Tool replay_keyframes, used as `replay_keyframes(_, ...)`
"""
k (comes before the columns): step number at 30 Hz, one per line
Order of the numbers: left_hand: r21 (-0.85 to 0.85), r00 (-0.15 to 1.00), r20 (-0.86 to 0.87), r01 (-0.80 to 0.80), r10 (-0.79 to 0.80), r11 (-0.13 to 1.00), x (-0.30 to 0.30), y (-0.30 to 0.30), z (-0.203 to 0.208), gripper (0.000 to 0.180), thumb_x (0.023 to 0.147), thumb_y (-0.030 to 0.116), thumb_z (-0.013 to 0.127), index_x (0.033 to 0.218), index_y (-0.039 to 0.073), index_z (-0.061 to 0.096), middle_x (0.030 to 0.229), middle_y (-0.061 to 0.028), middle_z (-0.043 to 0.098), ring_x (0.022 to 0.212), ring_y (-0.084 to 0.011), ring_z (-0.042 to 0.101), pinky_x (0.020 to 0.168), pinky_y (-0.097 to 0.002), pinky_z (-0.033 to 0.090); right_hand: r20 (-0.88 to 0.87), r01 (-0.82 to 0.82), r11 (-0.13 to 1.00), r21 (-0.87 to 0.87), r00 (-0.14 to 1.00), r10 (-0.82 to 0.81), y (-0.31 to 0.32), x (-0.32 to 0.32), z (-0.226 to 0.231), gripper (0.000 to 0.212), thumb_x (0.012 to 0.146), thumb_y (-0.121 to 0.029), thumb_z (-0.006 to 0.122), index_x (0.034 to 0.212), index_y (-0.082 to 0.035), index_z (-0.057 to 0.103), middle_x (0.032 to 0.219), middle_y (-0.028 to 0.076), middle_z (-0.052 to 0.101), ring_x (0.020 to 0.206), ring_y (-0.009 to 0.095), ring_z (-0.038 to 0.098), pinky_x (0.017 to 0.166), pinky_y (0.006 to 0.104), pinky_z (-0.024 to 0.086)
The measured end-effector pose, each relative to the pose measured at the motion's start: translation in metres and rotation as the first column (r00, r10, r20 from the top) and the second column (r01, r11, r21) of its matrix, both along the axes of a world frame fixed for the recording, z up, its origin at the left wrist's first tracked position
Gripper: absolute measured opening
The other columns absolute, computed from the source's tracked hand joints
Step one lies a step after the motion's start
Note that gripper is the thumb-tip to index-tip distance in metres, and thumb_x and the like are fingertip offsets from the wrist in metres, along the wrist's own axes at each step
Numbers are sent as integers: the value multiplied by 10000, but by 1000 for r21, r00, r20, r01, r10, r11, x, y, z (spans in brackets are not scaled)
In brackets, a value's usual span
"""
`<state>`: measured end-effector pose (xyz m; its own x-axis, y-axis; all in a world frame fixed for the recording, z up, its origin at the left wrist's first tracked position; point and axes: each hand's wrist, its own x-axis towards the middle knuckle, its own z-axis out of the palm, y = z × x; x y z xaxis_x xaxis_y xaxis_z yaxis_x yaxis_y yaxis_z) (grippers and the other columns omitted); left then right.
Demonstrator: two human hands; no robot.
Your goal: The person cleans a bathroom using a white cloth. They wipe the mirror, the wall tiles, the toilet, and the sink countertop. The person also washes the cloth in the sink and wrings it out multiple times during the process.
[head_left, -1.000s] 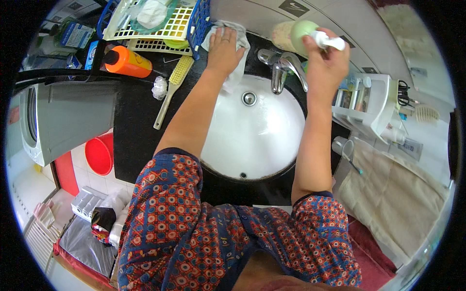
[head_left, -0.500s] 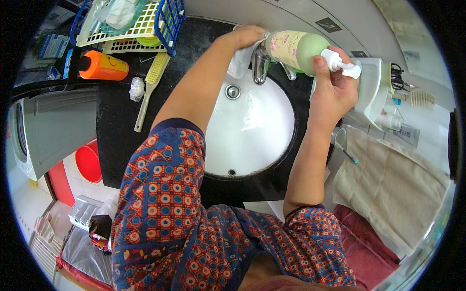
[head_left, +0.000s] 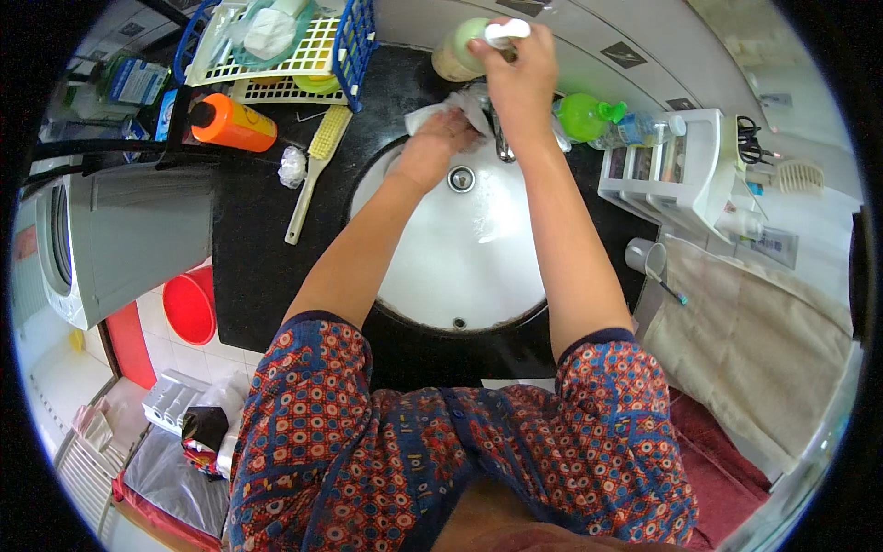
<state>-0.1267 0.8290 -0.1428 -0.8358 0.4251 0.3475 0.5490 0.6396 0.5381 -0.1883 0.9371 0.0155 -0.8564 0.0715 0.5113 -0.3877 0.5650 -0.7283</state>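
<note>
The head view shows the person's right hand (head_left: 524, 81) closed around the upper part of a pale green bottle (head_left: 452, 59), just below its white pump top (head_left: 509, 34). The bottle tilts toward the wall (head_left: 598, 23) behind the sink, above or at the back of the black tabletop (head_left: 267, 235); I cannot tell whether its base touches. The left hand (head_left: 436, 150) is spread over a whitish cloth (head_left: 425, 120) at the back rim of the sink (head_left: 460, 253); its fingertips are blurred, so I cannot tell whether they grip the cloth or only press on it.

Just beside the cloth is the metal tap (head_left: 503, 145), partly hidden by the right hand and forearm. The white sink lies below both hands, its drain (head_left: 462, 178) near the left one. To the right of the tap lie a bright green bottle (head_left: 581, 117) and a clear bottle (head_left: 633, 131), near a white drawer unit (head_left: 704, 170). A cup (head_left: 641, 255) with a toothbrush (head_left: 670, 293) is farther down that side, beside a beige towel (head_left: 750, 350).

On the left, a brush (head_left: 313, 184) with yellow bristles lies near a crumpled plastic bundle (head_left: 292, 167). Beyond them are an orange bottle (head_left: 241, 125) and a blue and white basket (head_left: 356, 60). A red bucket (head_left: 190, 305) stands on the floor (head_left: 225, 357).
</note>
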Motion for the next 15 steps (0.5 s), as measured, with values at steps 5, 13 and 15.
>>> replay_keyframes(5, 75, 988, 142, 53, -63, 996, 9, 3, 18, 303, 797, 37, 513, 1051, 105, 664, 1151, -72, 626, 1177, -258, 526, 1022, -379, 396, 40, -25, 983, 184, 999, 18, -24, -31, -40, 298, 737, -206, 745, 928, 0, 644, 951, 139, 580, 852, 319, 594, 759, 392, 467)
replay_keyframes(13, 643, 692, 721, -661, -15, 387, 21, 10, 33, 348, 892, 8, 511, 1236, 17, 565, 1108, -134, 645, 965, -199, 623, 889, -274, 457, -2, -20, 941, 337, 1000, 22, 24, -6, -16, 338, 810, -242, 694, 1027, 10, 629, 1024, 150, 602, 920, 330, 606, 781, 403, 482)
replay_keyframes(15, 642, 818, 566, -514, 100, 570, 3, 19, 31, 390, 885, 16, 523, 1275, 18, 531, 1230, -159, 592, 1100, -273, 581, 953, -307, 429, 94, 88, 962, 257, 989, -116, 41, 36, 13, 270, 841, -179, 657, 1033, 9, 631, 1023, 143, 619, 919, 298, 610, 794, 365, 481)
